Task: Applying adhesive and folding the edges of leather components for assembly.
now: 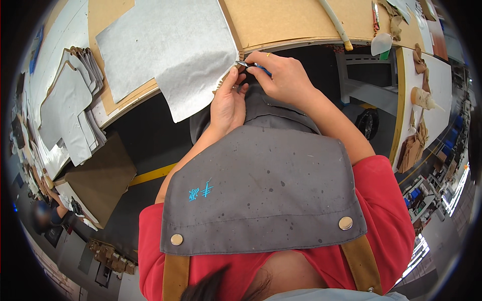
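A large light-grey sheet (pixel 186 55) lies over the table and hangs past its front edge. Its right border shows a thin brown strip, notched or pleated near the corner; it looks like leather with a grey backing. At that corner my left hand (pixel 229 103) pinches the sheet's edge between thumb and fingers. My right hand (pixel 286 78), just right of it, grips a small tool with a blue handle (pixel 264 69) and a pointed metal tip. That tip meets the brown edge beside my left thumb. My fingers hide much of the tool, so its exact kind is unclear.
Stacked grey cut pieces (pixel 70 103) sit on the table at left. Toward the right are a pale rod (pixel 334 22), a red-handled tool (pixel 375 17) and brown scraps (pixel 394 25). A side board (pixel 437 95) carries a squeeze bottle (pixel 423 99). Another person (pixel 47 213) is at far left.
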{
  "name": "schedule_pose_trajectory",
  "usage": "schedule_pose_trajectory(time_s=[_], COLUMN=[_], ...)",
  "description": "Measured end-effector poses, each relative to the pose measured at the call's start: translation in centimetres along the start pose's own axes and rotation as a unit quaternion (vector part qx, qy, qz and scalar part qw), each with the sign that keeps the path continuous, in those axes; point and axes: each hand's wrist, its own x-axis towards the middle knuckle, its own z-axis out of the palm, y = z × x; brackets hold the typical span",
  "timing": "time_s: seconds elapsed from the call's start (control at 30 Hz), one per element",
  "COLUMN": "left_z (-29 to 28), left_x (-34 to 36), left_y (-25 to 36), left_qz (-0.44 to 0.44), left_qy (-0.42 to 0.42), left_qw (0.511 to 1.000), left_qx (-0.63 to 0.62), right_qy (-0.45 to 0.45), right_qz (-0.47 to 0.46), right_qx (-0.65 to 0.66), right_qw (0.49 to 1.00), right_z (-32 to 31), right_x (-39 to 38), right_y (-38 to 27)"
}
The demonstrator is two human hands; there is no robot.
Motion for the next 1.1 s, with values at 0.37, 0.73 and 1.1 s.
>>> schedule_pose_trajectory(time_s=[0.37,0.73,1.1], left_z=[-0.2,-0.7,-0.3], left_x=[0.3,0.3,0.2], left_y=[-0.2,-0.2,0.0], left_qz=[0.037,0.046,0.064], left_qy=[-0.008,-0.032,-0.031], left_qw=[0.998,0.997,0.997], left_qx=[-0.056,-0.044,-0.03], right_qy=[0.018,-0.039,0.02], right_qz=[0.014,-0.032,-0.039], right_qx=[0.047,-0.058,0.046], right_qw=[0.999,0.997,0.998], right_z=[0.0,-0.3,-0.7], right_x=[-0.5,0.5,0.2], right_y=[0.6,0.7,1.6])
